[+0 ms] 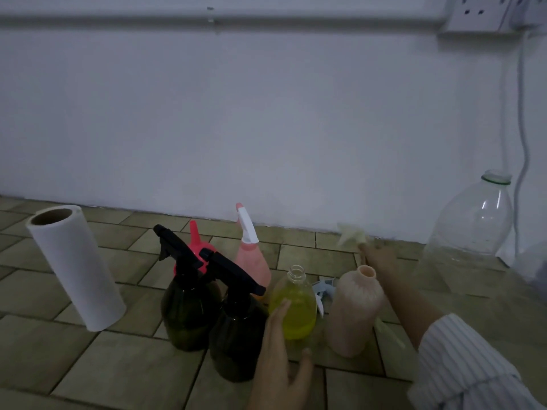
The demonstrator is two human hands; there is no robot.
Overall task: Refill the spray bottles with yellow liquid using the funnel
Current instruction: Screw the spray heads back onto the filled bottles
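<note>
1. The person's left hand (pixel 279 355) reaches up from the bottom edge, fingers straight, fingertips touching the left side of the uncapped clear spray bottle (pixel 294 306); the thumb stands apart near its base. It grips nothing.
2. That bottle stands upright on the tiled floor (pixel 88 365), roughly two-thirds full of yellow liquid (pixel 297 318), its neck open.
3. The right hand (pixel 380 257), in a striped sleeve (pixel 467 362), stretches toward the wall behind a peach bottle (pixel 356 312) and pinches a pale, blurred object (pixel 352 233); whether that is the funnel I cannot tell.
4. The peach bottle, also uncapped, stands just right of the yellow one.
5. A grey-and-white trigger sprayer head (pixel 322 287) lies on the floor between and behind these 2 bottles.
6. To the left stand 2 dark spray bottles with black trigger heads, the rear one (pixel 189 309) and the front one (pixel 236 332), touching.
7. Behind them are a red-topped sprayer (pixel 195 235) and a pink spray bottle (pixel 253 261) with a white trigger.
8. A paper towel roll (pixel 75 267) stands at far left.
9. A large, clear plastic bottle (pixel 470 229), uncapped, stands at right near the wall.
</note>
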